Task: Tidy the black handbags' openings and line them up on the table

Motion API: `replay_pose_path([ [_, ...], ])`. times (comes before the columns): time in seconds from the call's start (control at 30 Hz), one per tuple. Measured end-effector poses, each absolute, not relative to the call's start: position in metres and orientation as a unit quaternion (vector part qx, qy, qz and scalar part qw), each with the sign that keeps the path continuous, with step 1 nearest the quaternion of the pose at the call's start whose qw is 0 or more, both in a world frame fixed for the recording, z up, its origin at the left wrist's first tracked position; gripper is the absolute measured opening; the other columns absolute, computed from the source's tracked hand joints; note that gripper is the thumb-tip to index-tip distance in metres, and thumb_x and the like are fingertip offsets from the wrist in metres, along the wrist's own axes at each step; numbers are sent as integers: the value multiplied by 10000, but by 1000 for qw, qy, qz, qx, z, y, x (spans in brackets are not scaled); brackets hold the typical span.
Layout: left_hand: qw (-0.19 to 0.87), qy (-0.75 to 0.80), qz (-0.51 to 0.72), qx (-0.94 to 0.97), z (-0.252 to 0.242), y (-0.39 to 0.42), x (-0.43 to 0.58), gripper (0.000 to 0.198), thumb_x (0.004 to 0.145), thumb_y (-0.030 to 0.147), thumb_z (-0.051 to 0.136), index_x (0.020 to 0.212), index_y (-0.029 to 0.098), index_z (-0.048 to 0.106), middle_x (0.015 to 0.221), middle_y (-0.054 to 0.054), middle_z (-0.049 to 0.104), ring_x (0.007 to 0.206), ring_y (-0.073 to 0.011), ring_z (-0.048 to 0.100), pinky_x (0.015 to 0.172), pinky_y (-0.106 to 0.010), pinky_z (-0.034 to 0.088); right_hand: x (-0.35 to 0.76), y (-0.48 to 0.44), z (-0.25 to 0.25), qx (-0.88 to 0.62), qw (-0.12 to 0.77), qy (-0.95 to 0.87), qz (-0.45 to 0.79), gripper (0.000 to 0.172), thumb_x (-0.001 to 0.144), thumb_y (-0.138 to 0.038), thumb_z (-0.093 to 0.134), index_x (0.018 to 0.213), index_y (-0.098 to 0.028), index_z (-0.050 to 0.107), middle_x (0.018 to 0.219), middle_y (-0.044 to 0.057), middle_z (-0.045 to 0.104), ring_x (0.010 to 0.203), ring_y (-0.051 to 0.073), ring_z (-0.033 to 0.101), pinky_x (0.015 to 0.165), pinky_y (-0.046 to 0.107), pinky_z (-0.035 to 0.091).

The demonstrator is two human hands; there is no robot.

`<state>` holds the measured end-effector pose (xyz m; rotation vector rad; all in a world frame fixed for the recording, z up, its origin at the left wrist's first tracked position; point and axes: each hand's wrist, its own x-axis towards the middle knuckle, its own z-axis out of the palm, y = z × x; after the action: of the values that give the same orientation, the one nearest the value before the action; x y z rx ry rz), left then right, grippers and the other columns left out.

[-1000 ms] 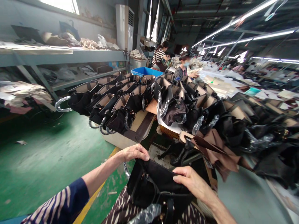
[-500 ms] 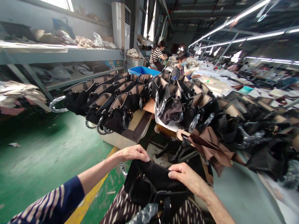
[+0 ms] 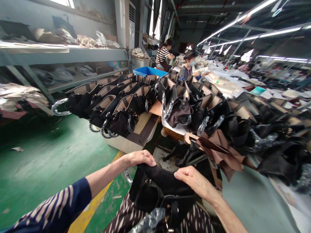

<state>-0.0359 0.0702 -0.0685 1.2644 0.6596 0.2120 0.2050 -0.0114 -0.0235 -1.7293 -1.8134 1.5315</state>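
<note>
At the lower centre of the frame, a black bag [image 3: 161,179] rests on the person's lap, on a dark garment [image 3: 123,213] with pale flecks. On the left, the left hand [image 3: 138,158] curls at the far upper edge of the bag, its fingers nearly closed, pinching the rim. Further right along the same edge, the right hand [image 3: 194,181] grips the fabric with its thumb pressed on top; its other fingers are mostly hidden. A stretch of rim runs between the two hands. A plastic-wrapped handle [image 3: 149,221] at the bottom centre covers part of the bag's lower front.

Around this, at the far left, a pile of pale cloth [image 3: 19,94] sits above the green floor [image 3: 48,155]. At the upper left, a long grey table [image 3: 73,57] carries loose cloth and plastic. Across the middle, crowded rows of black bags [image 3: 119,124] with tan insides stand beyond the hands, a blue bin [image 3: 139,72] behind them. Two people, one in a striped top [image 3: 162,56], are at the upper centre. Right of centre, folded brown sheets [image 3: 222,150] jut out near the right hand.
</note>
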Motion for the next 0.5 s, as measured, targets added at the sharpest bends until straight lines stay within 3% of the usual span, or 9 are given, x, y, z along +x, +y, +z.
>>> replay_pose_path([
  [0.13,760,323,96,556,-65,70,-36,242,599,361,622,583,120,605,522,25,532,481,-78,417,487,-185,328,201,-10,-21,-608,85,-626,481,357,792,-441,425,555,-194,323,547,-62,237,524,86,231,480,244,163],
  [0.27,689,312,91,648,-50,70,-37,171,668,275,567,688,129,654,603,38,562,587,-83,450,566,-165,340,196,-9,-8,-600,72,-656,452,322,792,-428,425,577,-189,403,553,-55,306,547,96,292,500,232,210],
  [0.5,618,304,53,723,-38,65,-35,260,740,315,520,831,128,677,665,30,566,622,-92,446,566,-160,336,177,-8,-2,-590,90,-671,440,283,809,-361,383,584,-192,355,580,-54,308,581,97,311,511,226,222],
])
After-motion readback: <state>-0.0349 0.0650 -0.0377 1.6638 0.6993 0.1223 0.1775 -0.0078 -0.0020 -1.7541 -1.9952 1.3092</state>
